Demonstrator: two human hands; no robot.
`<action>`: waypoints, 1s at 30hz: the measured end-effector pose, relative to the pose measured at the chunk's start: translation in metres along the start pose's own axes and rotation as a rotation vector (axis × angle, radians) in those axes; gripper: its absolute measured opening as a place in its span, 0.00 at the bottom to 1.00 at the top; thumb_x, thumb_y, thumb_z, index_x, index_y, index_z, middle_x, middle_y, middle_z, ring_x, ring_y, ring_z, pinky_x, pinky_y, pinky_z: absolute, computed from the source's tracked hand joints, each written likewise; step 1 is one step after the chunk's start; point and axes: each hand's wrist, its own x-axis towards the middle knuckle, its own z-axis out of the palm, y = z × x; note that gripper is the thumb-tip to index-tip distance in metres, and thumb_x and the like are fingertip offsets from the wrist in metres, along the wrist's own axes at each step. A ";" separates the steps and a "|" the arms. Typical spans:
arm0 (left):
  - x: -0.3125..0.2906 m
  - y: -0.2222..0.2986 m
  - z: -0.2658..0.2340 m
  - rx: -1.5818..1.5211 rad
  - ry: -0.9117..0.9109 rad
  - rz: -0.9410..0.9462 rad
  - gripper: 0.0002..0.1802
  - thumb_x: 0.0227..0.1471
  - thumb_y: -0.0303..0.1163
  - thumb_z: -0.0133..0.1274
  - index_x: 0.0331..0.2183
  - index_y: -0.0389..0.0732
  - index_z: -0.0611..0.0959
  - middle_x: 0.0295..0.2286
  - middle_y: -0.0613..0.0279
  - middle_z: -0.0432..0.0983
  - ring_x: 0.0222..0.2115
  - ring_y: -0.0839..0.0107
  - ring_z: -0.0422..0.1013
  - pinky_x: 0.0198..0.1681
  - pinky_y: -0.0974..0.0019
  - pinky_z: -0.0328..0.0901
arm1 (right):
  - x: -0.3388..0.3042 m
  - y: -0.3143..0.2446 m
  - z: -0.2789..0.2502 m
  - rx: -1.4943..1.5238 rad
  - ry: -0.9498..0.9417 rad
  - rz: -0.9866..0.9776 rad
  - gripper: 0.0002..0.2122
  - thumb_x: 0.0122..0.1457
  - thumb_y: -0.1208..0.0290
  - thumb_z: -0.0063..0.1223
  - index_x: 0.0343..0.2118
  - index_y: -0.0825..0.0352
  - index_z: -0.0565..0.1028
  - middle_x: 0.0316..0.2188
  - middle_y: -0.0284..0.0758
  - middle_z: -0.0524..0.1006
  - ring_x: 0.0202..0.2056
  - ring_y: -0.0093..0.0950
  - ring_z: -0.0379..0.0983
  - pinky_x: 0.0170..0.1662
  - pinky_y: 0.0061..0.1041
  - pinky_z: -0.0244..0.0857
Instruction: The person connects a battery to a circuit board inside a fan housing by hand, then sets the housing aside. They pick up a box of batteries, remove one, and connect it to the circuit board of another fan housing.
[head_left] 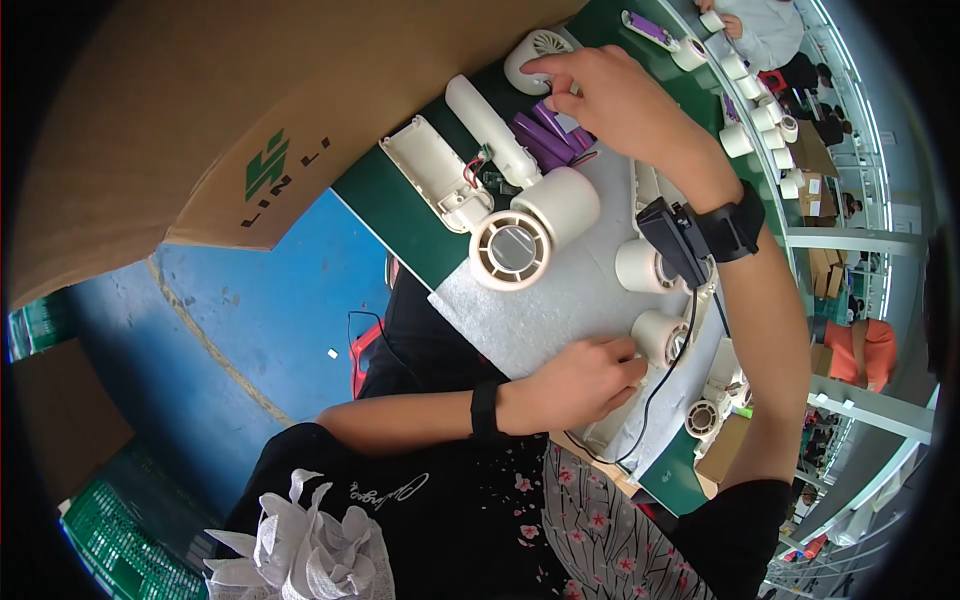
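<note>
My right hand [615,100] reaches to the far side of the table. Its index finger is stretched out at the rim of a white fan head [524,68], the thumb apart from it. Below the thumb lie purple battery packs [545,140]. My left hand [575,385] is curled beside a white handheld fan [655,332], over a pale handle shell [608,428]; what the fingers hold is hidden. Between my hands lie another fan with a round grille [510,250], a white handle [492,130] and an opened handle shell [425,165] with red wires.
A big brown carton [110,130] stands along the left of the green table [405,225]. Grey foam sheet [500,325] covers part of the tabletop. More fan parts [703,415] lie at the right. Beyond, a co-worker's sleeve [770,35] shows near a line of white fans [765,115].
</note>
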 end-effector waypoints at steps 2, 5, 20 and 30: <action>0.001 -0.001 0.000 -0.008 -0.028 0.004 0.11 0.42 0.28 0.59 0.30 0.37 0.75 0.27 0.55 0.69 0.30 0.55 0.71 0.33 0.56 0.68 | 0.006 0.004 0.006 -0.016 -0.063 0.052 0.13 0.55 0.76 0.52 0.44 0.64 0.78 0.28 0.36 0.78 0.35 0.38 0.68 0.44 0.35 0.63; 0.002 0.001 -0.004 -0.003 -0.038 -0.006 0.11 0.42 0.28 0.59 0.29 0.37 0.75 0.26 0.55 0.70 0.30 0.55 0.71 0.33 0.56 0.68 | 0.004 0.004 0.007 -0.094 0.085 -0.065 0.12 0.55 0.76 0.52 0.43 0.64 0.79 0.28 0.36 0.78 0.33 0.34 0.70 0.41 0.31 0.64; 0.017 0.012 -0.002 0.082 -0.209 -0.042 0.09 0.41 0.24 0.56 0.30 0.42 0.75 0.24 0.59 0.71 0.28 0.56 0.71 0.30 0.56 0.67 | -0.260 -0.033 -0.114 0.396 0.883 0.266 0.09 0.63 0.72 0.48 0.42 0.69 0.76 0.38 0.39 0.77 0.33 0.31 0.76 0.39 0.22 0.67; 0.024 0.010 -0.011 -0.081 -0.302 -0.197 0.18 0.41 0.21 0.62 0.36 0.42 0.76 0.30 0.61 0.75 0.28 0.65 0.76 0.30 0.66 0.71 | -0.347 -0.085 0.033 0.976 0.727 0.950 0.10 0.66 0.70 0.43 0.45 0.69 0.71 0.22 0.33 0.73 0.21 0.19 0.68 0.24 0.17 0.60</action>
